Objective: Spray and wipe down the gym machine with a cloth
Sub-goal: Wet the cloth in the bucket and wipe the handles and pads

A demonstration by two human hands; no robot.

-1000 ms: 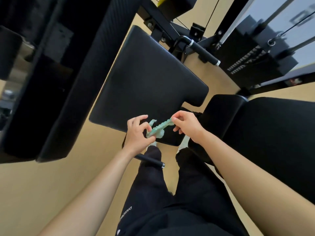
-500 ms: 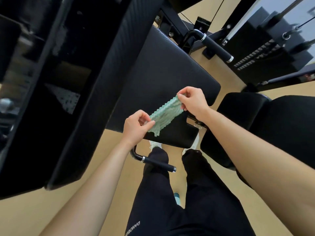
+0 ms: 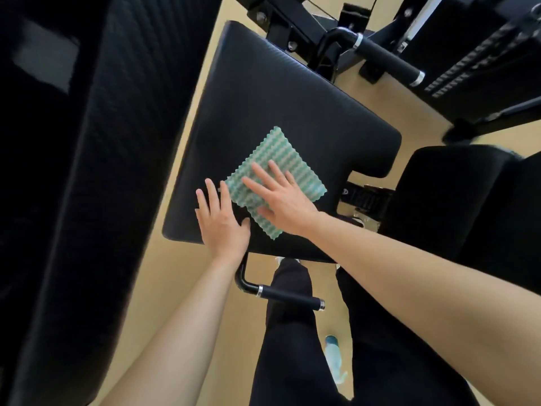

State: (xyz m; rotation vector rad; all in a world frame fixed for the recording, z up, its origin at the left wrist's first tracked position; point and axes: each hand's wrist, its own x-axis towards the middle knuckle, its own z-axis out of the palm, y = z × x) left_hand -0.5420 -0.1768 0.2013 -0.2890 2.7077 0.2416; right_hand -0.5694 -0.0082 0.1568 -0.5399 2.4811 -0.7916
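A green and white wavy cloth (image 3: 281, 153) lies spread flat on the black padded seat (image 3: 281, 92) of the gym machine. My right hand (image 3: 281, 197) presses flat on the cloth's near half, fingers straight and spread. To its left, my left hand (image 3: 221, 221) rests flat on the bare pad, fingertips at the cloth's left edge. A pale blue spray bottle (image 3: 333, 357) lies on the floor between my legs.
A tall black back pad (image 3: 87, 171) fills the left side. A second black pad (image 3: 456, 206) stands at the right. Black handles stick out below the seat (image 3: 289, 297) and behind it (image 3: 383, 58). A weight stack (image 3: 480, 57) stands at the far right on tan floor.
Both hands held the cloth stretched in the air above the seat; now the cloth lies unfolded on the pad and both hands have let go and lie flat.
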